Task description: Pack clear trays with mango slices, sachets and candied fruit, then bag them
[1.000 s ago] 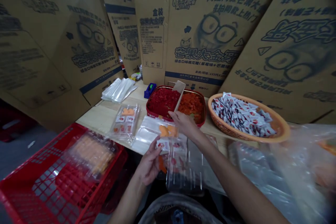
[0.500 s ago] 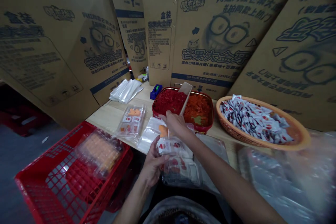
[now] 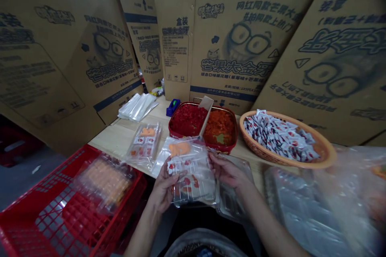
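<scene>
A clear plastic tray (image 3: 196, 174) is held up in front of me. An orange piece sits in its far section, and small printed sachets and red and orange pieces fill nearer sections. My left hand (image 3: 164, 188) grips its left edge, thumb on top. Fingers of my right hand (image 3: 225, 170) close on its right edge. Behind it is a red tub (image 3: 205, 141), with red bits on one side and orange bits on the other, parted by a cardboard strip (image 3: 206, 114). A similar filled tray (image 3: 144, 144) lies to the left.
An orange basket (image 3: 327, 154) of sachets stands right, near clear plastic trays (image 3: 304, 204). A red crate (image 3: 27, 217) holding packed trays is at left. Plastic bags (image 3: 137, 107) and a blue tape dispenser (image 3: 173, 107) lie behind. Cardboard boxes (image 3: 235, 48) wall the back.
My right hand has come back from the tub's front edge to the tray's right side. The tray is now lifted and held between both hands, and the view has shifted slightly right.
</scene>
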### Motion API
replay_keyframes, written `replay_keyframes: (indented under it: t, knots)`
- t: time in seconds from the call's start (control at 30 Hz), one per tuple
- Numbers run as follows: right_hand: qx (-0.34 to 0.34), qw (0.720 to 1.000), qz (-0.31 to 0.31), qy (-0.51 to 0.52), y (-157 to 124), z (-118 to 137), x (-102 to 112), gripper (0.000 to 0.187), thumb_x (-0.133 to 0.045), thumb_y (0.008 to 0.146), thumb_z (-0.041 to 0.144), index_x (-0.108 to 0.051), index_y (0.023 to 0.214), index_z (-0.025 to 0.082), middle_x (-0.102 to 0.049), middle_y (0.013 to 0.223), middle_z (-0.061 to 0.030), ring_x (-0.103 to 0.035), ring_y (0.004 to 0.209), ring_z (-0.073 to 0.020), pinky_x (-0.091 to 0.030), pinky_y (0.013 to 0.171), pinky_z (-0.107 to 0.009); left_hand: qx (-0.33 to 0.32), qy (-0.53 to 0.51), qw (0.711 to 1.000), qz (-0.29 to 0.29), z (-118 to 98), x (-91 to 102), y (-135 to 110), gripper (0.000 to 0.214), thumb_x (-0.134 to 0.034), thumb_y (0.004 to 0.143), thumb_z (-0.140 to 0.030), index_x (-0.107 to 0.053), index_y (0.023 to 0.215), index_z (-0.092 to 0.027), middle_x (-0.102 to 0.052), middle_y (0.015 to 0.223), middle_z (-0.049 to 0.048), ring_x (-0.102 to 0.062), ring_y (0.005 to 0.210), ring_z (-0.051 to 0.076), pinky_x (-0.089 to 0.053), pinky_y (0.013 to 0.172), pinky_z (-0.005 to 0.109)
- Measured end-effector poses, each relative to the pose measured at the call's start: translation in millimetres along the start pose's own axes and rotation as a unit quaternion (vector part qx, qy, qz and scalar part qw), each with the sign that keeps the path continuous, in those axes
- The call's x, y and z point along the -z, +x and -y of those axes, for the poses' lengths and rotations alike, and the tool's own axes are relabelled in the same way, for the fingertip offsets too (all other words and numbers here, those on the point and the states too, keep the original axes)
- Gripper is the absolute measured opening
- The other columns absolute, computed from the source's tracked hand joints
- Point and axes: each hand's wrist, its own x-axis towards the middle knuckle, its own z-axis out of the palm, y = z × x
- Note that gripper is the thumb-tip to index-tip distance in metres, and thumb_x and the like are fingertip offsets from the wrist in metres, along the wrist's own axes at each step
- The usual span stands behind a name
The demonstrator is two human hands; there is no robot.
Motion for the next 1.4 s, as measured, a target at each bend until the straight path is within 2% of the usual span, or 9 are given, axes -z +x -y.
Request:
replay_keyframes:
  t: [0.1, 0.37, 0.63, 0.9, 1.0, 1.23, 1.4]
  knots:
    - [-0.041, 0.995, -0.008, 0.086, -0.8, -4.0, -1.7, 0.020, -0.075, 0.060, 0.021, -0.063, 0.076, 0.020, -0.062, 0.065, 0.0042, -0.054, 0.053, -0.0064, -0.039, 0.049, -0.018, 0.005, 0.003, 1.000, 0.009, -1.1, -3.1, -0.1, 0.081, -0.069, 0.064, -0.008, -0.030, 0.131, -0.032, -0.060, 0.112, 0.0080, -0.062, 0.094, 0.024, -0.050, 0.079, 0.038]
    - [-0.036, 0.990, 0.029, 0.130, -8.0, -3.6, -8.9, 0.024, -0.078, 0.054, 0.017, -0.060, 0.070, 0.019, -0.057, 0.062, 0.0052, -0.048, 0.052, -0.0048, -0.035, 0.046, -0.016, 0.022, -0.001, 1.000, 0.008, -1.6, -9.6, -1.5, 0.078, -0.068, 0.066, -0.008, -0.031, 0.131, -0.031, -0.062, 0.111, 0.0072, -0.062, 0.095, 0.022, -0.049, 0.082, 0.037]
    - [-0.033, 0.991, 0.043, 0.122, -8.9, -4.2, -8.8, 0.027, -0.077, 0.056, 0.022, -0.055, 0.070, 0.018, -0.051, 0.058, 0.0065, -0.045, 0.049, -0.0046, -0.032, 0.044, -0.016, 0.028, 0.012, 0.999, 0.009, -0.4, -9.2, -0.2, 0.079, -0.068, 0.066, -0.010, -0.030, 0.132, -0.034, -0.063, 0.109, 0.0061, -0.061, 0.097, 0.023, -0.049, 0.081, 0.037]
    - [-0.034, 0.987, 0.005, 0.155, -12.9, -1.7, -4.4, 0.029, -0.080, 0.052, 0.021, -0.058, 0.071, 0.018, -0.056, 0.059, 0.0069, -0.051, 0.051, -0.0049, -0.036, 0.047, -0.016, 0.036, 0.014, 0.999, 0.016, 2.2, -14.2, 3.6, 0.076, -0.065, 0.069, -0.008, -0.030, 0.132, -0.031, -0.065, 0.104, 0.0061, -0.062, 0.094, 0.021, -0.047, 0.084, 0.038]
    - [-0.036, 0.986, 0.006, 0.164, -13.9, -1.2, -4.9, 0.029, -0.080, 0.051, 0.019, -0.059, 0.071, 0.018, -0.057, 0.060, 0.0066, -0.051, 0.051, -0.0056, -0.037, 0.047, -0.017, 0.037, 0.011, 0.999, 0.019, 1.6, -17.0, 3.2, 0.078, -0.065, 0.068, -0.008, -0.029, 0.133, -0.032, -0.065, 0.103, 0.0060, -0.062, 0.094, 0.022, -0.048, 0.083, 0.039]
    - [-0.007, 0.991, -0.002, 0.136, -14.8, -2.6, -4.3, 0.023, -0.076, 0.058, 0.021, -0.060, 0.074, 0.020, -0.061, 0.064, 0.0038, -0.055, 0.055, -0.0089, -0.042, 0.051, -0.021, 0.038, 0.019, 0.999, 0.015, 1.9, -16.0, 2.2, 0.078, -0.065, 0.069, -0.008, -0.028, 0.133, -0.032, -0.064, 0.106, 0.0064, -0.062, 0.094, 0.023, -0.049, 0.081, 0.040]
    - [-0.013, 0.988, 0.022, 0.152, -14.4, -2.9, -1.7, 0.023, -0.077, 0.058, 0.021, -0.061, 0.074, 0.020, -0.061, 0.064, 0.0047, -0.056, 0.055, -0.0073, -0.042, 0.052, -0.019, 0.032, 0.022, 0.999, 0.023, 3.4, -14.8, 4.0, 0.078, -0.064, 0.069, -0.007, -0.026, 0.133, -0.032, -0.063, 0.107, 0.0070, -0.062, 0.094, 0.023, -0.049, 0.082, 0.042]
